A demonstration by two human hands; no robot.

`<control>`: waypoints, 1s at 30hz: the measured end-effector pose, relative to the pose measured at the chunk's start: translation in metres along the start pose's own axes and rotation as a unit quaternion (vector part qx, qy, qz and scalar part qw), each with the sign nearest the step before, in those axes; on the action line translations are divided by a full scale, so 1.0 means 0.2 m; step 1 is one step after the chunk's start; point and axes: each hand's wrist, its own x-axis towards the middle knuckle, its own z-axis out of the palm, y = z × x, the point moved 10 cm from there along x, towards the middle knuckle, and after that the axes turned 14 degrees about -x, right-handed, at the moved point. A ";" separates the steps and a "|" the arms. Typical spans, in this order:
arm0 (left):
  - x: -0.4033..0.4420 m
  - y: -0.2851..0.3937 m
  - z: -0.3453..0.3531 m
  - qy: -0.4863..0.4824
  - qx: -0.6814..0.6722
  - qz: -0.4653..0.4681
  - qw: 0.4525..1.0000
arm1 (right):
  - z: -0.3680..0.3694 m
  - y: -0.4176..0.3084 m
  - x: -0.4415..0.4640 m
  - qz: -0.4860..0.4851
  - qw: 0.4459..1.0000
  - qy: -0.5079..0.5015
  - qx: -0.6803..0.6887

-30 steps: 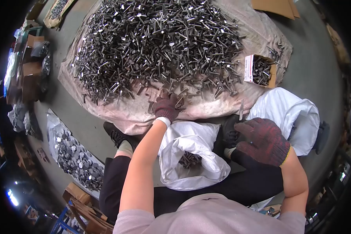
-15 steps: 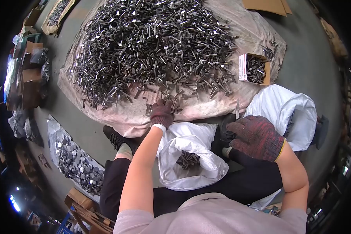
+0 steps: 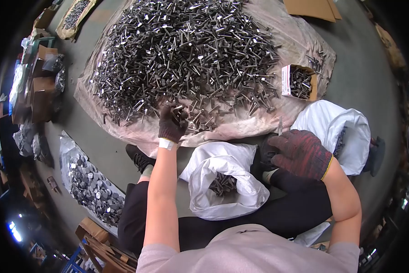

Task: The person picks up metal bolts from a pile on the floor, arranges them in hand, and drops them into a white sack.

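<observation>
My left hand (image 3: 173, 123), in a dark knitted glove, is at the near edge of a large heap of metal bolts (image 3: 181, 54) on a stained cloth (image 3: 136, 132). Its fingers are curled around a few bolts (image 3: 179, 109). My right hand (image 3: 302, 154), in a red and dark glove, hovers over my shoe with fingers bent; whatever it may hold is hidden. A thin metal strip (image 3: 280, 124) shows just beyond its fingers, and I cannot tell whether they touch it. Between my legs stands an open white sack (image 3: 202, 182) with bolts (image 3: 222, 184) inside.
Another white sack (image 3: 320, 118) lies open to the right. Beyond it, a small carton (image 3: 286, 81) of bolts stands on the cloth. At left, flat metal pieces (image 3: 93, 186) lie on plastic sheeting. Cardboard boxes (image 3: 41, 98) line the left side; flat cardboard (image 3: 310, 8) lies at top right.
My left hand has shifted left and turned, so bolts now show in its curled fingers. My right hand has moved slightly up, still bent. The whole view has shifted a little.
</observation>
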 end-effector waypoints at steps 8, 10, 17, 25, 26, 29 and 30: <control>-0.42 -0.13 0.77 -0.269 -0.280 0.053 0.920 | 0.00 0.05 -0.02 0.037 0.999 0.004 -0.027; -0.40 -0.14 0.79 -0.252 -0.270 0.066 0.927 | 0.02 0.08 -0.02 0.052 0.998 0.007 -0.030; -0.65 -0.30 0.98 -0.341 -0.348 0.016 0.873 | 0.02 0.00 0.01 0.076 0.992 0.058 -0.083; -1.02 -0.52 1.05 -0.392 -0.342 -0.010 0.854 | 0.18 -0.37 0.06 0.040 0.853 0.091 0.513; -1.07 -0.54 1.02 -0.393 -0.322 0.010 0.862 | 0.20 -0.38 0.06 0.032 0.848 0.158 0.504; -1.26 -0.57 0.98 -0.420 -0.334 0.009 0.844 | 0.32 -0.43 -0.05 0.120 0.820 0.145 0.540; -1.30 -0.58 0.94 -0.413 -0.324 0.020 0.851 | 0.32 -0.48 -0.11 0.128 0.791 0.153 0.578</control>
